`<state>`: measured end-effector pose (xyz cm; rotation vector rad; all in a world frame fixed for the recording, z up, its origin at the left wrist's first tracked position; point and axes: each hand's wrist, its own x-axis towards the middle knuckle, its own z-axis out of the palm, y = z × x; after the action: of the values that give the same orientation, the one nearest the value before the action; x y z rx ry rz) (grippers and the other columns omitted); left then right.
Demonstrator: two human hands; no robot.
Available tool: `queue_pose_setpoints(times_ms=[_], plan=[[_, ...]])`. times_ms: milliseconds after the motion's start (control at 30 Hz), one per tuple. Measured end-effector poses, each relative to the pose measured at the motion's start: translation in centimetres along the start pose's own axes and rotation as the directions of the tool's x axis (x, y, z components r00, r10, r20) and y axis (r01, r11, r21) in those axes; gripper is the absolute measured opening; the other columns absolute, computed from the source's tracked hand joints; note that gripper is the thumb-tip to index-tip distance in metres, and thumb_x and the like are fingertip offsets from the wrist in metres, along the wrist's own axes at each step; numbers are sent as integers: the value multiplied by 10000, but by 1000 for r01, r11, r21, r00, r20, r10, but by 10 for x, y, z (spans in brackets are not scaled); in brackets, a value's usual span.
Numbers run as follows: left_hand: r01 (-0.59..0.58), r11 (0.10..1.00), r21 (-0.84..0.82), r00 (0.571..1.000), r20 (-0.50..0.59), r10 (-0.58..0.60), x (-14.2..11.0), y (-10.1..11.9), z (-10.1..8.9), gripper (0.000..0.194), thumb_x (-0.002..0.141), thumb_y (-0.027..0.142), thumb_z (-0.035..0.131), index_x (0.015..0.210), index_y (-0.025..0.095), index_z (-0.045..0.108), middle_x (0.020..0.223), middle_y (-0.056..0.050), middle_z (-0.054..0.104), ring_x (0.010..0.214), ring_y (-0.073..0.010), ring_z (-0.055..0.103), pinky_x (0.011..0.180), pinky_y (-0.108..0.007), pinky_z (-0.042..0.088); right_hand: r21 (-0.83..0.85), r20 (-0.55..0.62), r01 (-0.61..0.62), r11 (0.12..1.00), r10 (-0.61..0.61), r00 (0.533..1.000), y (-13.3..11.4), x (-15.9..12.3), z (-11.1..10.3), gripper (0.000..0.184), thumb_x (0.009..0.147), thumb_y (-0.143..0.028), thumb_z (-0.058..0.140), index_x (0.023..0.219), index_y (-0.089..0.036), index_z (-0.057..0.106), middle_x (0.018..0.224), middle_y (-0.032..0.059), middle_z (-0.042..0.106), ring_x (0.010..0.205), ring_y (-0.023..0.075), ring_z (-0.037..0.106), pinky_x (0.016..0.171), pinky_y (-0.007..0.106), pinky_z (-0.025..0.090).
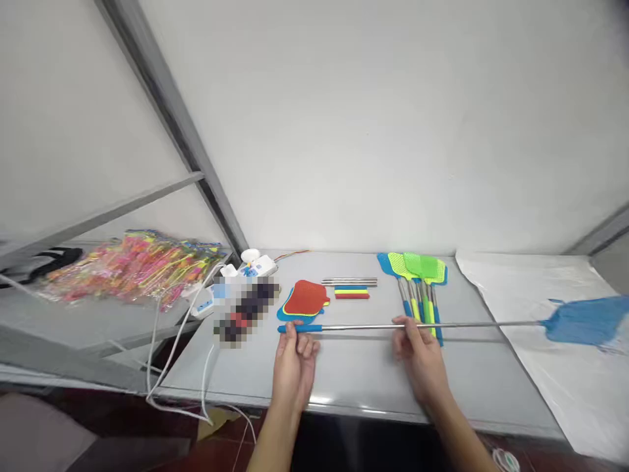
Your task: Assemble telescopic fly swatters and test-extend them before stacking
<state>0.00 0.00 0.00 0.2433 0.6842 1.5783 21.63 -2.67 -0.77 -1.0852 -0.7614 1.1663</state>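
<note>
From the left, the left hand point(295, 357) pinches the blue grip point(314, 328) of 1 long fly swatter point(466, 324), held crosswise over the grey table point(354, 373); the right hand point(420, 354) has its thumb and fingers closed on the metal shaft point(354, 327). The swatter should be light, the shaft stiff and rather slick, the blue head point(584, 321) thin and bendy, so grip and shaft look the best holds. Counting left to right: bagged goods point(137, 265) too jumbled to number; at least 3 loose heads point(307, 298), red on top; a few metal rods point(348, 282), exact number unclear; 3 loose grips point(351, 292); at least 5 overlapping swatters point(425, 265); and 1 white sheet point(540, 387) beneath the held head.
</note>
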Motion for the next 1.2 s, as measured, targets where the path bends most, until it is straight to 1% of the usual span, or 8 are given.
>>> queue_pose_setpoints(times_ms=[100,200,367,467,633,800,1000,1200], plan=[[-35,999,-29,999,-29,34,4,10,-8,201,891,358,645,854,165,599,499,97,337,437,-44,313,518,-212,375,146,-76,13,989,-2,997,-10,10,-20,373,879,-484,592,1069,-175,682,536,-45,457,518,85,380,506,229,307],[-91,994,-56,994,-69,87,8,23,-16,223,900,378,630,836,169,588,476,111,281,409,-32,259,499,-190,353,298,-256,135,945,-57,965,-25,18,-47,375,893,-515,544,957,-174,683,490,-70,365,468,76,301,475,223,288],[-140,989,-44,985,-106,135,6,32,-20,226,891,377,644,843,164,587,488,115,280,404,-23,248,494,-182,345,242,-451,271,931,-139,881,-35,20,-62,299,899,-449,565,783,-178,616,481,-91,299,448,69,237,456,207,265],[-125,992,-17,987,-101,123,-4,14,-9,219,862,370,683,853,172,589,501,115,282,407,-21,256,492,-180,339,231,-418,226,946,-114,901,-21,11,-32,313,886,-475,571,833,-174,640,483,-93,305,447,70,258,449,212,256],[3,1000,-16,998,-68,-4,-17,-14,8,219,834,364,713,896,189,598,531,110,310,423,-25,278,496,-192,341,186,-222,60,981,-18,975,-6,-3,14,418,897,-525,525,1051,-167,676,514,-67,384,472,85,318,449,226,250],[-20,999,25,998,-50,22,-15,9,3,226,831,360,716,895,167,616,532,105,312,431,-24,288,503,-192,354,300,-69,-65,952,89,994,-19,3,-4,407,842,-445,656,1114,-142,676,569,-75,340,490,64,272,444,201,264],[-61,998,16,994,-89,62,-14,18,6,249,803,369,740,866,163,616,512,110,304,403,-18,280,482,-184,350,627,58,-226,746,244,968,-18,5,-5,323,852,-414,657,1004,-129,669,556,-110,227,445,41,172,388,163,255],[-100,993,60,979,-174,109,-21,5,15,234,800,353,731,859,158,616,465,127,282,331,-9,237,444,-185,334,655,-141,-84,751,230,963,-9,15,10,246,806,-388,707,911,-178,633,559,-102,313,450,33,294,396,132,315]])
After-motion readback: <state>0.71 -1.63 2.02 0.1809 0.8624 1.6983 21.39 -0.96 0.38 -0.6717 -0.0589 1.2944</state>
